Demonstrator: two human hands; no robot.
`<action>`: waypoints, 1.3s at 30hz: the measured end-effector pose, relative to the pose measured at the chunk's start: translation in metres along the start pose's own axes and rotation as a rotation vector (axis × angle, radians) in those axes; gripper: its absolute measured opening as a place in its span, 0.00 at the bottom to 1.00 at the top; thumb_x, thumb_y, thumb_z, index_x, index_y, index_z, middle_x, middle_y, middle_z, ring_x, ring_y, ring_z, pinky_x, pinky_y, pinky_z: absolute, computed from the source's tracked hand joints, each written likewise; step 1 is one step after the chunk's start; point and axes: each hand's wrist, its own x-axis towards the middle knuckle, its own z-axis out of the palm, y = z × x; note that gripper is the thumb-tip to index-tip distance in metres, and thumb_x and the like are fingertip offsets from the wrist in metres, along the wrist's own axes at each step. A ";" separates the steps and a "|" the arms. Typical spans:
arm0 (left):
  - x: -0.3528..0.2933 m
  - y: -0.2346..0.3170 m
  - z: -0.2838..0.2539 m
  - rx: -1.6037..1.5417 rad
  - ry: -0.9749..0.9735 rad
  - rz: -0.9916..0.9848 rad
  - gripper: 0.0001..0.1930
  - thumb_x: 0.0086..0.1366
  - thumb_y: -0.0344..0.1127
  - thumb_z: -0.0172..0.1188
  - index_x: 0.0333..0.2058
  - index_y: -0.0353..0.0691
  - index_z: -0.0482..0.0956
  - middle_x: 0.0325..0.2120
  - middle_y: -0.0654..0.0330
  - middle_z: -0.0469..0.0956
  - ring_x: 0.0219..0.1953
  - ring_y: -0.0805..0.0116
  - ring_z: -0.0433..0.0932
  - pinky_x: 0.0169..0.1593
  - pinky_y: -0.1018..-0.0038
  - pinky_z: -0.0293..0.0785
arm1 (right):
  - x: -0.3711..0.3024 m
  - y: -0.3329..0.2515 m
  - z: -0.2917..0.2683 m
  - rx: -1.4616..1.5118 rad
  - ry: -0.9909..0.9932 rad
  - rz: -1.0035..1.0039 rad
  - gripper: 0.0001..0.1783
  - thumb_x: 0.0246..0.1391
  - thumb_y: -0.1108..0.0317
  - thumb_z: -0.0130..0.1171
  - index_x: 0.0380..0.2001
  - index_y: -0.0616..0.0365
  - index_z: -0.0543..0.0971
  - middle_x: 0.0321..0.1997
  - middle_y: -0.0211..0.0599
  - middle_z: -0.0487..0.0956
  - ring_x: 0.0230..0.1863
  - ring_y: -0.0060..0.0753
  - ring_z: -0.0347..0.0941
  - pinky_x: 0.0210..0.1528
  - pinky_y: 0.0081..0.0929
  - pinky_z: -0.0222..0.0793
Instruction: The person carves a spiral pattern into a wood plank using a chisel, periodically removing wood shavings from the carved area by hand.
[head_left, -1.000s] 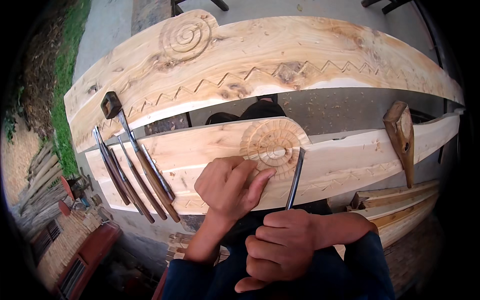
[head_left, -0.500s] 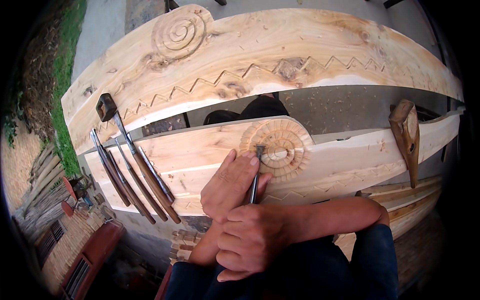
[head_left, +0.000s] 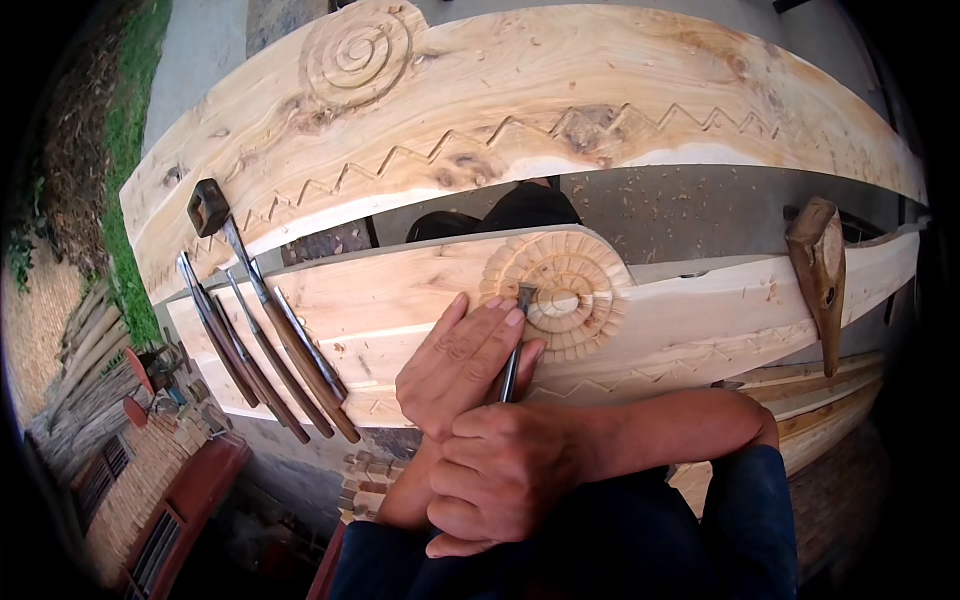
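Observation:
A slim metal chisel (head_left: 512,370) rests its flat dark edge on the carved round rosette (head_left: 590,290) of the nearer pale board (head_left: 400,290), at the rosette's left inner rings. My left hand (head_left: 460,365) lies palm down on that board, its fingertips against the chisel's shank and its thumb on the other side. Below it, my right hand (head_left: 500,475) is closed in a fist around the chisel's upper end, which is hidden inside. My right forearm crosses in from the right, over the left wrist.
Several wooden-handled carving tools (head_left: 290,340) lie at the board's left end, with a dark blocky metal head (head_left: 208,208) beyond. A wooden mallet-like piece (head_left: 818,270) lies across the right end. Behind stands a longer board (head_left: 640,60) with spiral and zigzag carving.
The whole view has shifted slightly. My hands keep the same grip, and the chisel's edge stays at nearly the same spot on the rosette.

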 end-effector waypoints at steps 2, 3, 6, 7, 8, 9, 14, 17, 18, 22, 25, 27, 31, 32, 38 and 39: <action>0.002 0.000 -0.001 -0.011 -0.008 -0.005 0.16 0.60 0.29 0.81 0.47 0.34 0.92 0.41 0.50 0.93 0.49 0.53 0.93 0.62 0.52 0.85 | 0.000 0.000 0.003 -0.009 0.005 0.010 0.29 0.64 0.47 0.70 0.19 0.52 0.68 0.20 0.29 0.67 0.21 0.29 0.69 0.26 0.29 0.65; 0.003 -0.001 -0.002 -0.023 -0.016 -0.008 0.17 0.60 0.29 0.82 0.48 0.34 0.92 0.41 0.51 0.93 0.49 0.53 0.93 0.62 0.52 0.85 | 0.000 0.000 0.005 -0.020 0.011 0.019 0.28 0.62 0.47 0.71 0.20 0.53 0.71 0.20 0.30 0.69 0.20 0.31 0.71 0.27 0.31 0.66; 0.002 -0.004 -0.007 -0.035 -0.047 -0.049 0.19 0.59 0.30 0.83 0.49 0.36 0.92 0.41 0.52 0.93 0.51 0.53 0.92 0.62 0.52 0.84 | 0.006 0.003 0.012 -0.034 0.022 0.029 0.29 0.64 0.48 0.72 0.20 0.52 0.68 0.21 0.26 0.66 0.21 0.28 0.69 0.27 0.26 0.68; 0.002 -0.006 -0.007 -0.037 -0.048 -0.049 0.19 0.59 0.30 0.83 0.49 0.36 0.92 0.41 0.52 0.93 0.51 0.53 0.92 0.62 0.52 0.84 | 0.008 0.004 0.013 -0.035 0.022 0.031 0.29 0.64 0.48 0.72 0.20 0.52 0.68 0.21 0.26 0.66 0.21 0.28 0.69 0.27 0.26 0.68; 0.002 -0.009 -0.005 -0.049 -0.033 -0.046 0.19 0.59 0.31 0.83 0.49 0.37 0.92 0.41 0.52 0.93 0.52 0.53 0.92 0.62 0.51 0.84 | 0.010 0.004 0.014 -0.057 0.009 0.058 0.29 0.63 0.49 0.73 0.20 0.52 0.69 0.21 0.26 0.66 0.21 0.28 0.69 0.27 0.26 0.68; 0.002 -0.012 -0.005 -0.061 -0.019 -0.042 0.20 0.58 0.31 0.84 0.49 0.37 0.92 0.41 0.52 0.93 0.53 0.53 0.92 0.63 0.51 0.83 | 0.012 0.005 0.015 -0.078 -0.004 0.085 0.29 0.63 0.49 0.73 0.20 0.52 0.69 0.21 0.26 0.66 0.21 0.28 0.68 0.27 0.25 0.69; -0.002 -0.021 -0.006 -0.087 -0.062 -0.041 0.20 0.58 0.32 0.84 0.49 0.39 0.92 0.41 0.53 0.93 0.55 0.53 0.91 0.63 0.51 0.83 | 0.016 0.007 0.017 -0.053 0.021 0.100 0.28 0.61 0.50 0.74 0.19 0.52 0.70 0.20 0.26 0.66 0.20 0.27 0.67 0.25 0.26 0.67; -0.002 -0.023 -0.005 -0.102 -0.047 -0.045 0.20 0.58 0.33 0.85 0.49 0.39 0.93 0.41 0.53 0.93 0.55 0.54 0.91 0.63 0.52 0.83 | 0.017 0.009 0.018 -0.028 0.027 0.103 0.29 0.59 0.49 0.75 0.19 0.52 0.70 0.20 0.26 0.67 0.20 0.27 0.67 0.24 0.26 0.66; -0.002 -0.023 -0.005 -0.107 -0.044 -0.048 0.20 0.58 0.33 0.85 0.49 0.39 0.93 0.41 0.54 0.93 0.56 0.54 0.91 0.63 0.52 0.83 | 0.017 0.010 0.019 -0.006 0.035 0.100 0.29 0.58 0.49 0.76 0.18 0.52 0.70 0.19 0.26 0.66 0.19 0.27 0.67 0.24 0.26 0.66; 0.001 -0.017 -0.007 -0.083 -0.066 -0.048 0.19 0.57 0.33 0.85 0.48 0.39 0.93 0.41 0.54 0.93 0.55 0.55 0.91 0.64 0.51 0.82 | 0.015 0.011 0.015 -0.023 0.030 0.082 0.29 0.57 0.49 0.76 0.18 0.52 0.69 0.19 0.26 0.66 0.19 0.27 0.67 0.24 0.26 0.67; 0.003 -0.013 -0.008 -0.082 -0.081 -0.101 0.19 0.56 0.33 0.85 0.47 0.38 0.93 0.40 0.55 0.93 0.55 0.53 0.91 0.64 0.51 0.82 | 0.015 0.014 0.020 -0.027 0.066 0.061 0.29 0.57 0.50 0.76 0.18 0.52 0.69 0.18 0.26 0.66 0.19 0.27 0.67 0.24 0.27 0.66; 0.001 -0.014 -0.009 -0.090 -0.069 -0.172 0.19 0.56 0.33 0.86 0.47 0.38 0.93 0.40 0.55 0.93 0.55 0.52 0.91 0.65 0.50 0.81 | 0.018 0.018 0.023 -0.054 0.071 0.044 0.28 0.56 0.51 0.76 0.17 0.52 0.69 0.18 0.27 0.65 0.19 0.28 0.67 0.24 0.28 0.65; 0.003 -0.014 -0.006 -0.093 -0.088 -0.124 0.20 0.56 0.33 0.85 0.47 0.37 0.93 0.40 0.54 0.93 0.54 0.51 0.91 0.65 0.50 0.81 | 0.012 0.019 0.022 -0.034 0.095 0.039 0.26 0.55 0.55 0.74 0.17 0.53 0.69 0.18 0.28 0.65 0.18 0.30 0.67 0.24 0.28 0.65; 0.000 -0.014 -0.004 -0.099 -0.052 -0.114 0.19 0.56 0.33 0.85 0.47 0.37 0.93 0.40 0.54 0.93 0.54 0.51 0.91 0.65 0.50 0.81 | 0.009 0.016 0.022 -0.047 0.089 0.019 0.25 0.55 0.57 0.74 0.17 0.53 0.68 0.18 0.28 0.64 0.19 0.31 0.67 0.23 0.29 0.65; 0.008 0.001 -0.007 -0.199 0.008 -0.172 0.22 0.60 0.29 0.81 0.53 0.32 0.89 0.42 0.50 0.92 0.54 0.51 0.91 0.67 0.52 0.80 | 0.033 0.008 -0.006 -0.075 0.107 0.055 0.25 0.58 0.60 0.72 0.17 0.54 0.68 0.18 0.31 0.68 0.17 0.32 0.65 0.22 0.29 0.64; 0.003 -0.001 0.007 -0.384 0.026 -0.272 0.23 0.61 0.28 0.80 0.55 0.31 0.87 0.43 0.48 0.92 0.54 0.51 0.91 0.66 0.55 0.80 | 0.039 0.005 -0.026 -0.088 0.148 0.124 0.26 0.61 0.60 0.71 0.17 0.54 0.68 0.19 0.32 0.70 0.16 0.32 0.64 0.22 0.29 0.64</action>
